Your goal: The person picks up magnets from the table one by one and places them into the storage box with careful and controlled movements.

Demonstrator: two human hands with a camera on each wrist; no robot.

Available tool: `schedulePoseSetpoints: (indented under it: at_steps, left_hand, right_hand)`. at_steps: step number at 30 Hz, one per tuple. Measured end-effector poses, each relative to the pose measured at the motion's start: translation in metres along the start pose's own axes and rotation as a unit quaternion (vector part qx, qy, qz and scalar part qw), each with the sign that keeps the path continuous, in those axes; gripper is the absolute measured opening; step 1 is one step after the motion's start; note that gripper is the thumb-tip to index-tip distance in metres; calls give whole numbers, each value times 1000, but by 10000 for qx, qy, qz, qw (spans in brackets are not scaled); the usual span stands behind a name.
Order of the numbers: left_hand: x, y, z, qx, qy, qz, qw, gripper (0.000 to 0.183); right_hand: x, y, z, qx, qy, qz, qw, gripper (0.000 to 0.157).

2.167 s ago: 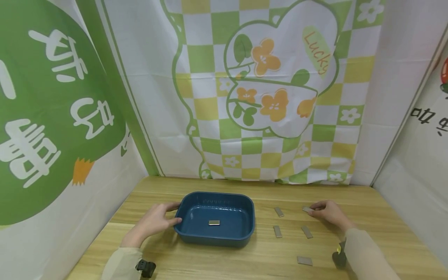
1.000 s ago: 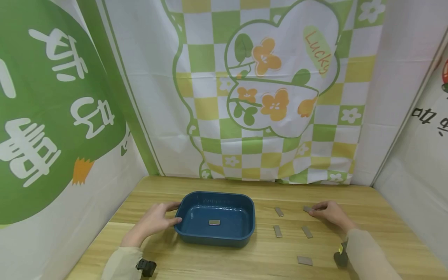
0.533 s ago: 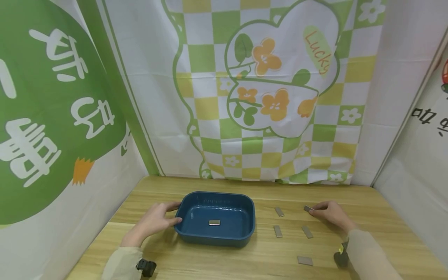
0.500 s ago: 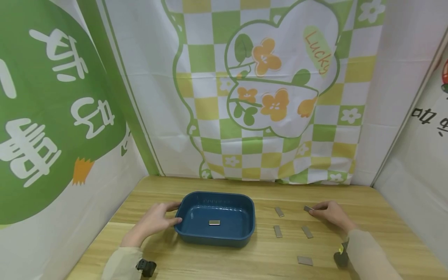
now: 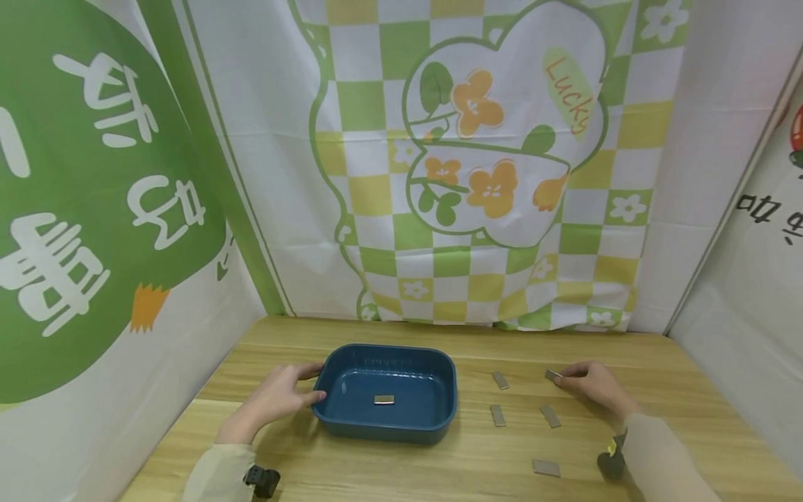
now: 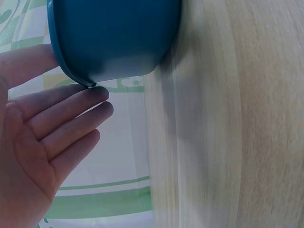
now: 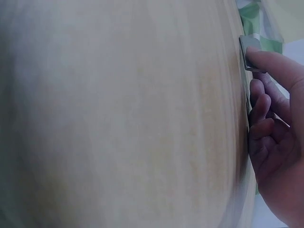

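My left hand [image 5: 279, 396] is at the left end of a dark blue rectangular tray [image 5: 417, 434]. Its thumb lies over the rim, while the other fingers stay straight and the index fingertip meets the rim's corner in the left wrist view. Inside the tray lies one small grey metallic block [image 5: 384, 399]. To the right, my right hand [image 5: 592, 380] pinches a thin rectangular grey metallic block [image 7: 249, 45] between thumb and index finger, low over the tabletop. Its other fingers are curled under.
Several similar grey blocks lie between the tray and my right hand, such as a tilted block [image 5: 550, 416] and a nearer block [image 5: 546, 468]. The wooden table [image 5: 483, 481] backs onto a green-and-yellow checked cloth [image 5: 452, 261].
The block in my right hand has tilted from showing its pale broad face to a darker, narrower look, and the hand has shifted slightly right. The left hand and tray have stayed put.
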State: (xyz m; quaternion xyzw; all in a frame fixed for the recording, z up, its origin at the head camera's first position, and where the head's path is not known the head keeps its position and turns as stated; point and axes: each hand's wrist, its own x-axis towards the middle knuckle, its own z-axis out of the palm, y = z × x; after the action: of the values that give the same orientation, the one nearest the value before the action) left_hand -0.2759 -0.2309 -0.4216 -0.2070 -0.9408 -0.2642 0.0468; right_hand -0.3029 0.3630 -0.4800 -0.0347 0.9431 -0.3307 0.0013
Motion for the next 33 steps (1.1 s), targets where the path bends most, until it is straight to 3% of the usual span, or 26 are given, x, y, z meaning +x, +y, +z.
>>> schedulePoseSetpoints:
  at_steps: [12,33]
  left_hand:
    - [-1,1,-1,35,-10,-36,10000,54]
    - [0,0,-1,6,-13,-20,10000,54]
  right_hand:
    - [-1,0,0,-29,117,-140,9998,40]
    - [-7,-6,-6,342,115,3,9993,40]
